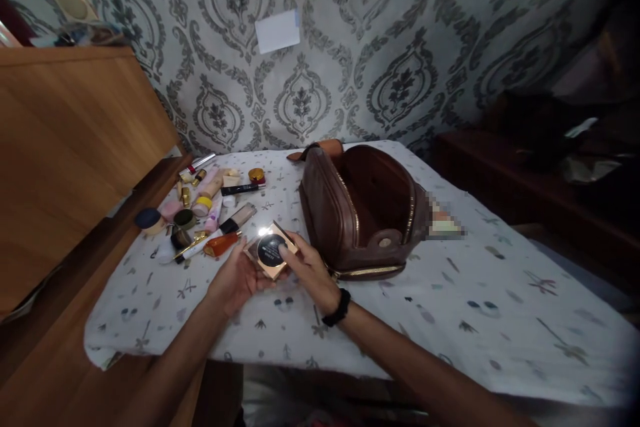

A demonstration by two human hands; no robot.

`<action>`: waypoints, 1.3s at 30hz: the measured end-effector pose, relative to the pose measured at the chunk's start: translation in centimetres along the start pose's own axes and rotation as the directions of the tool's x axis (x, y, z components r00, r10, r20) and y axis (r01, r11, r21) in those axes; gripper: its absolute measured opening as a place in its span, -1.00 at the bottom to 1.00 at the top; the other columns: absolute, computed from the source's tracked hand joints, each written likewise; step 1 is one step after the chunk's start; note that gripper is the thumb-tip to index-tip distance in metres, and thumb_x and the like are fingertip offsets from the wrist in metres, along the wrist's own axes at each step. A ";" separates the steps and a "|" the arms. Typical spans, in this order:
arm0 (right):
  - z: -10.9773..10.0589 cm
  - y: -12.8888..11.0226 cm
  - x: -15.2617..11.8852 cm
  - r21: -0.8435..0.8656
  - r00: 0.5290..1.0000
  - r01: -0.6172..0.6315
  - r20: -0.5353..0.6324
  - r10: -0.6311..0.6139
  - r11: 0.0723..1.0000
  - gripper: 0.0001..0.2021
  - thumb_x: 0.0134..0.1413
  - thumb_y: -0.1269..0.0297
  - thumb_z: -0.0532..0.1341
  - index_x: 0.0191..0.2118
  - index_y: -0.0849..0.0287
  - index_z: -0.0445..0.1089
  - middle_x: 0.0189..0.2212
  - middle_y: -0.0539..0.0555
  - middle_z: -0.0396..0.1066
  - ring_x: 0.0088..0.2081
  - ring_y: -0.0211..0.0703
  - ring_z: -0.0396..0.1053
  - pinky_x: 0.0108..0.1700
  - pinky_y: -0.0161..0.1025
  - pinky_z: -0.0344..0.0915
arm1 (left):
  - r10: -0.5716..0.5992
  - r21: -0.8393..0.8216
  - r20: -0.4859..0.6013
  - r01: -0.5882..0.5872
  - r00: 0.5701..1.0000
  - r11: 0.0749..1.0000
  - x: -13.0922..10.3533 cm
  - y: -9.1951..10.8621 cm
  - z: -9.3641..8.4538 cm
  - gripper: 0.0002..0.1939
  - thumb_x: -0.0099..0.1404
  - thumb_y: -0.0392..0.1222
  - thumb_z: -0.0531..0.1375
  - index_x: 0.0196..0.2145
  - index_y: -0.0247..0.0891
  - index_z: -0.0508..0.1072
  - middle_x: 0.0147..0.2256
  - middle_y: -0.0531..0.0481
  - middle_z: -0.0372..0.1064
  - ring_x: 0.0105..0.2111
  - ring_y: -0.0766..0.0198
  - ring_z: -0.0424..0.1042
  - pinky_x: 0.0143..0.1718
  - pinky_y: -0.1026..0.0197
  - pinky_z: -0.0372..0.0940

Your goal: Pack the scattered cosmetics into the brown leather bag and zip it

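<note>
A square gold compact case (273,267) with a round black label is held in front of me over the table. My left hand (234,283) cradles it from the left and below, fingers curled around its edge. From the right, my right hand (313,272) grips the same case, its thumb on the black label. Just beyond my right hand sits a brown leather bag (327,213), its zipped top gaping wide. Left of the case lies an orange bottle (223,244), close to my left fingertips.
Several cosmetics, among them a yellow-banded jar (203,205), a black tube (241,189) and a dark-lidded round pot (147,219), are heaped on the left. A patterned white cloth (450,320) covers the table. A wooden cabinet (75,147) borders the left; a patterned wall (300,100) stands behind.
</note>
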State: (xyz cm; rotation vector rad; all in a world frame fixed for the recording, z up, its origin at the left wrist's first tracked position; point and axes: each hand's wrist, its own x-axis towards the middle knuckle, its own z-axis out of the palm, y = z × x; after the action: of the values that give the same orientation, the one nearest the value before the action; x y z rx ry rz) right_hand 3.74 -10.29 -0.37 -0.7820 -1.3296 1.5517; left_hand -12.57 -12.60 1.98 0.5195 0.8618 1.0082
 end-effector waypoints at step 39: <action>-0.9 1.0 -0.5 0.247 0.994 -0.108 0.017 0.107 0.963 -0.36 0.17 -0.24 0.15 0.24 0.03 0.30 0.03 0.17 0.41 -0.08 -0.08 0.38 -0.24 -0.20 0.45 | 0.336 0.075 -0.044 -0.332 0.941 0.940 1.1 -0.7 -1.2 -0.52 0.10 0.12 0.40 -0.19 -0.33 0.57 -0.25 -0.12 0.57 -0.38 0.22 0.50 -0.43 0.25 0.43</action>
State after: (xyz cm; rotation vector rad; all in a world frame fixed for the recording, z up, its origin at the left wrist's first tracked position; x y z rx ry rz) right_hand 4.54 -10.43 -1.59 -0.7033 -1.0829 1.7655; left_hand -12.92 -11.93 0.41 0.7141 0.8766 1.3126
